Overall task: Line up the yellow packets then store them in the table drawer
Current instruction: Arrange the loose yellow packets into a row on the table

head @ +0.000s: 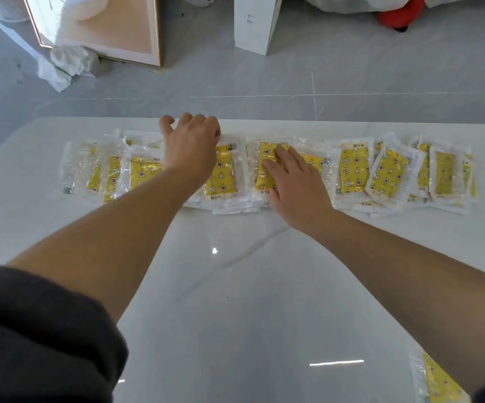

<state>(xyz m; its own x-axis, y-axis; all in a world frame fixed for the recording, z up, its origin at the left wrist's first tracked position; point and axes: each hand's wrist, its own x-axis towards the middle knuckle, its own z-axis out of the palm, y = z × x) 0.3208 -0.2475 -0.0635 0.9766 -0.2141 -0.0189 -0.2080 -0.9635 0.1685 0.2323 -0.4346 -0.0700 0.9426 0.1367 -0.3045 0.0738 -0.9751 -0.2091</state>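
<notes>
At the near left edge a dark grey fabric sleeve covers the person's upper left arm. At the near right corner a lone clear plastic packet with a yellow patterned insert lies on the glossy white marble-look table, partly under the bare right forearm. Both forearms reach away across the tabletop toward its far edge.

There, a long row of yellow patterned packets in clear wrappers runs left to right, well apart from the lone one. The packets overlap each other; those at the left end and right end sit tilted and bunched, while those in the middle lie flatter and stacked.

The right hand lies flat, palm down, on the middle of the row, its fingers straight and slightly spread, pressing on a yellow packet. Just to its left, between the hands, another upright yellow packet tops a small stack. The left hand lies over the row beside it, thumb spread out to the left and fingers bent down over the far edge of the packets; the fingertips are hidden, so it cannot be told whether they hold a packet or only touch it.

Beyond the table lies a grey tiled floor. On it, at the far left, a wood-framed panel stands with crumpled white plastic wrap at its foot. A white box marked with handwriting stands further right, and a red object lies at the far right.
</notes>
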